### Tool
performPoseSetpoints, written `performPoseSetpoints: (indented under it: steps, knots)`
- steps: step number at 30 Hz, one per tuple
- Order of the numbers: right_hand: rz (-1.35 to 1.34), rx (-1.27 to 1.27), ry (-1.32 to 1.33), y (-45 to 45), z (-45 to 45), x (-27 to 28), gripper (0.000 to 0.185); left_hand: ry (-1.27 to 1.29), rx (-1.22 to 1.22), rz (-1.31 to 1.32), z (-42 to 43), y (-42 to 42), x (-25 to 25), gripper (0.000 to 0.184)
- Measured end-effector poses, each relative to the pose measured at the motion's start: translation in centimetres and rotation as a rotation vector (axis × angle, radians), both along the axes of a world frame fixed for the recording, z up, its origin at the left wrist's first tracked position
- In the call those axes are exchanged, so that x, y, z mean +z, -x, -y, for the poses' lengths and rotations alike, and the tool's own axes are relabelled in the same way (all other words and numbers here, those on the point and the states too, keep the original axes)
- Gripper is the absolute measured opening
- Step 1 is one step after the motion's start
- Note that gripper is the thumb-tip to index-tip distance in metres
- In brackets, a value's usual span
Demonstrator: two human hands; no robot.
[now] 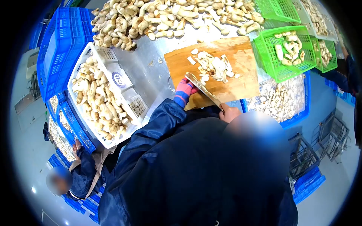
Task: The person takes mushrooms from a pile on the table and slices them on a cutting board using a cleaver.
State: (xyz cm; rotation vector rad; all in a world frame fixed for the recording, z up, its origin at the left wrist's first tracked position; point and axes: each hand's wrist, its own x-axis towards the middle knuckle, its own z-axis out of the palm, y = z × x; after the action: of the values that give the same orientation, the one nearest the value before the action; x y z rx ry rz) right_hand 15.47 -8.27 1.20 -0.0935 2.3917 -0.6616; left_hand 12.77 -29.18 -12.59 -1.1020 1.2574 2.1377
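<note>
My right hand (230,113) is wrapped round the handle of a knife (205,91), whose blade slants up and left over the near-left part of a wooden cutting board (244,52). Close against the blade's far end is my left hand (184,89), in a pink and blue striped glove. Its fingers are curled and partly hidden, so what they hold cannot be made out. Beyond the blade, a loose heap of pale sliced mushrooms (215,67) lies on the board, with a few slices apart from it.
Whole mushrooms (158,19) are piled on the metal table (141,66). At left stands a white crate (81,62) of mushrooms; at right, a green basket (271,64) of pieces and a blue tray (294,121) of slices. A co-worker (85,173) is at lower left.
</note>
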Motion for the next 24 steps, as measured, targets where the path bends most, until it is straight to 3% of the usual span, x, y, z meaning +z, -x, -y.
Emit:
performPoseSetpoints:
  steps: [14,17,20,21,24]
  knots:
    - [0.04,0.018,0.016,0.7,-0.4,0.1,0.017,0.018,-0.004,0.067,-0.2,0.6,1.2,0.033]
    - [0.076,0.026,0.025,1.0,0.1,-1.6,0.016,0.051,-0.023,0.045,-0.1,0.4,1.2,0.033]
    - [-0.153,0.006,0.151,1.9,1.5,-4.6,0.016,0.068,-0.088,0.06,0.1,0.7,1.3,0.028]
    - [-0.119,-0.029,0.209,2.6,1.8,-5.9,0.018,0.125,-0.14,0.099,0.0,0.9,2.1,0.02]
    - [-0.039,0.023,0.188,5.0,1.3,-5.6,0.02,0.041,-0.109,0.06,0.9,0.1,1.4,0.019]
